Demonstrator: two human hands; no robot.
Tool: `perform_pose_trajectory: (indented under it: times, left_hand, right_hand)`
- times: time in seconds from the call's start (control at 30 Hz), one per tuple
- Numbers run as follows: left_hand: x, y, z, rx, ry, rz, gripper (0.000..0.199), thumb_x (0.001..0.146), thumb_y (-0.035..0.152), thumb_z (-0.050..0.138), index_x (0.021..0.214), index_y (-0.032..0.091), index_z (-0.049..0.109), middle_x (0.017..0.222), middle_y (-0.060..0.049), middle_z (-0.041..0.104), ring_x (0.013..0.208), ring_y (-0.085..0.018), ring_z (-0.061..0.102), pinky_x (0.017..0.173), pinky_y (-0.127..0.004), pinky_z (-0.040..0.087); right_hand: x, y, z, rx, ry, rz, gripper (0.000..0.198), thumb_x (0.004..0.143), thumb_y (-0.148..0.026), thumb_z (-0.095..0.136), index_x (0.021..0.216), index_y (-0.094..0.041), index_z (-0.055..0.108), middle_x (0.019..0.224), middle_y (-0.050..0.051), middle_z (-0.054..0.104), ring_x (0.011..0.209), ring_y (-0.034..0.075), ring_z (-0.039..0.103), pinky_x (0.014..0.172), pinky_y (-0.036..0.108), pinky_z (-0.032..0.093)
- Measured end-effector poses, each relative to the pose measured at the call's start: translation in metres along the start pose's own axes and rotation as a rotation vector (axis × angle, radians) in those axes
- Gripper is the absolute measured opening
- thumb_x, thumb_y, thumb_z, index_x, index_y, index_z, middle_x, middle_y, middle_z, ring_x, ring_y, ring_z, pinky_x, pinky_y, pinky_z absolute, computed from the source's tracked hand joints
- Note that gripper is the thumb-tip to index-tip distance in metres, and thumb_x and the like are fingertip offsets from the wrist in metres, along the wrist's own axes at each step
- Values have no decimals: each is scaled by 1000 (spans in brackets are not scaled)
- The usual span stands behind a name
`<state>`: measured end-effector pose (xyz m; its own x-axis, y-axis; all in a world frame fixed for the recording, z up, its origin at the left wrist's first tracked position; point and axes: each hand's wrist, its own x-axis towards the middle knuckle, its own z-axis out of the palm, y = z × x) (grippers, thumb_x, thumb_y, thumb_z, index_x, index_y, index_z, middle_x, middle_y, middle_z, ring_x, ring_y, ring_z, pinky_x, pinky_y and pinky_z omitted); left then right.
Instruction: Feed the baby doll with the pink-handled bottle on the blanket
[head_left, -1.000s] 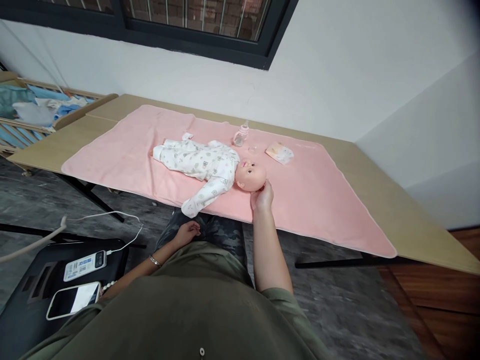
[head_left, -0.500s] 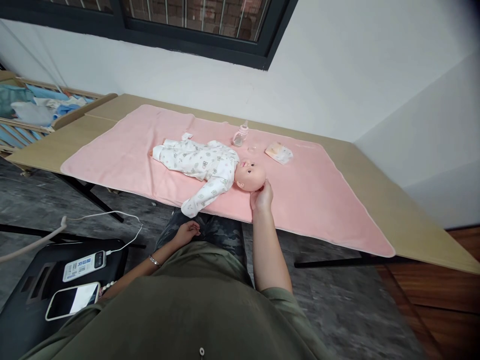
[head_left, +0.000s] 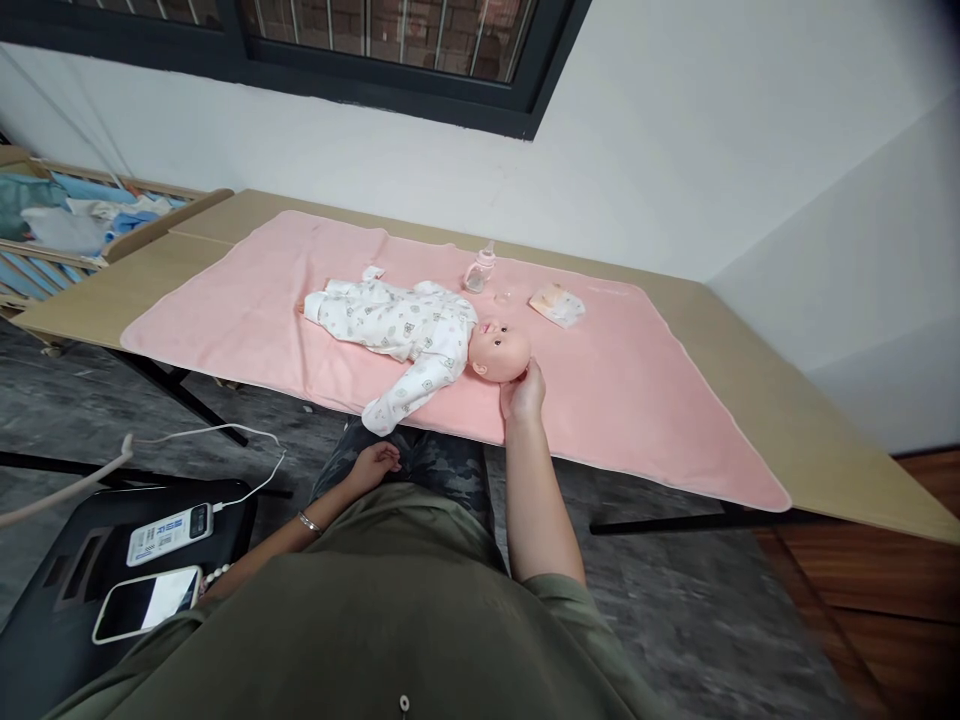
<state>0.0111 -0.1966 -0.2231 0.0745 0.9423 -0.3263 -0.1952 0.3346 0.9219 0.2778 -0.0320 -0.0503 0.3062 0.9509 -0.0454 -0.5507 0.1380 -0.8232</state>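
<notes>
A baby doll (head_left: 397, 322) in a white printed sleepsuit lies on its back on a pink blanket (head_left: 615, 400), its bare head to the right and feet to the left. My right hand (head_left: 525, 393) cups the crown of the doll's head, with the fingers partly hidden beneath it. Low in front of my body, over my lap, my left hand (head_left: 377, 465) stays loosely curled with nothing seen in it. Beyond the doll's head are a pink baby bottle (head_left: 480, 268), a small clear item (head_left: 503, 297) I cannot make out, and a small whitish packet (head_left: 557, 305).
The blanket covers much of a long tan table (head_left: 750, 360) against the wall. A wooden crib (head_left: 161, 222) holding blue and white cloths stands at the far left. On a black case (head_left: 67, 560) at lower left lie a phone (head_left: 146, 603) and a cabled power bank (head_left: 170, 534).
</notes>
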Motion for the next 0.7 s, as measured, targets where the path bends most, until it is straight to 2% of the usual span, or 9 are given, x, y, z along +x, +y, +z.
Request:
perform_pose_trajectory:
  times: [0.17, 0.27, 0.53, 0.7]
  left_hand:
    - [-7, 16, -1, -136, 74, 5, 22, 103, 34, 77, 100, 13, 70, 94, -4, 77, 78, -16, 75, 72, -32, 65]
    - [-9, 30, -7, -211, 156, 55, 25, 103, 38, 76, 103, 13, 71, 94, -5, 77, 77, -17, 75, 69, -32, 64]
    - [-13, 73, -40, -341, 423, 285, 33, 99, 41, 77, 81, 16, 65, 77, 0, 71, 68, -14, 70, 65, -29, 60]
    - [-17, 91, -50, -369, 535, 360, 35, 85, 44, 83, 76, 18, 62, 67, 0, 70, 62, -16, 71, 59, -26, 58]
  right_hand:
    - [-2, -1, 2, 19, 10, -6, 45, 97, -35, 57, 127, -8, 76, 129, 13, 79, 117, 20, 77, 108, 36, 63]
    - [-4, -2, 3, 30, 16, 3, 45, 97, -35, 55, 126, -8, 76, 130, 14, 79, 117, 20, 77, 106, 35, 64]
    - [6, 5, -3, 41, 25, -9, 43, 96, -36, 56, 122, -8, 76, 128, 14, 78, 115, 20, 77, 108, 39, 63]
    - [9, 7, -6, 49, 19, -3, 43, 95, -36, 57, 122, -8, 75, 129, 14, 78, 114, 20, 77, 108, 39, 63]
